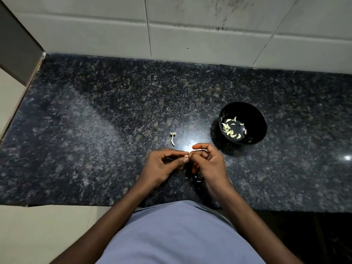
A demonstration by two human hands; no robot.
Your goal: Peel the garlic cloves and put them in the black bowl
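1. Black bowl (242, 123) on the granite surface (95, 115) already holds many peeled cloves (231, 130); the task looks well advanced.
2. Near the bowl, left hand (163, 164) and right hand (207, 161) each pinch one small garlic clove (186, 155) between them, still unfinished.
3. Fingers hide most of it; bare stem (173, 138) lies nearby; remaining cloves unclear.
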